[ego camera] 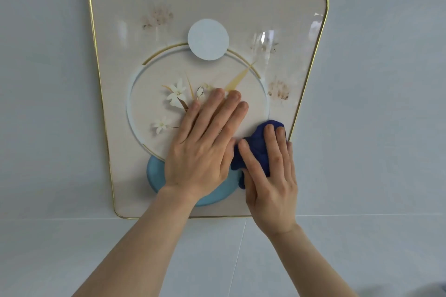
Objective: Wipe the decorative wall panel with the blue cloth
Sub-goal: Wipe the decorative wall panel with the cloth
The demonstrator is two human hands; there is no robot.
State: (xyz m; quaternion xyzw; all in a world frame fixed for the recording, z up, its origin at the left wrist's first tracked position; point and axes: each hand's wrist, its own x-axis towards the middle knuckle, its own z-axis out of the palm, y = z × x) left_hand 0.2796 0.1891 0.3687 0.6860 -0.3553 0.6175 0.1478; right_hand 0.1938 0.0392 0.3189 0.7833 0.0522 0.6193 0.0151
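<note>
Pale grey wall tiles (386,103) fill the background, and on them hangs the panel (135,31), cream with a thin gold rim (93,38), a printed ring (131,94), white flowers (177,95) and a blue-green disc (155,173) low down. We judge the wiping step to be in hand: the cloth (257,149) is bunched flat against the panel's lower right area, close to the right rim. Our right hand (272,181) lies on top of it, fingers (270,132) stretched out and pressing, not curled into a fist (the thumb side is tucked under cloth, so we cannot tell how much it pinches). Blue fabric shows between and ahead of the fingers and bulges out to their left, toward the other hand. Our left hand (202,149) is empty, spread flat on the panel over the ring's lower part, fingertips (218,94) near the flowers; we take it as a brace. Next move, as we judge it: keep pressure through the flat fingers and sweep the cloth across or upward, since most of the panel lies above and to the left. The left hand will need to shift for its patch to be reached.
</note>
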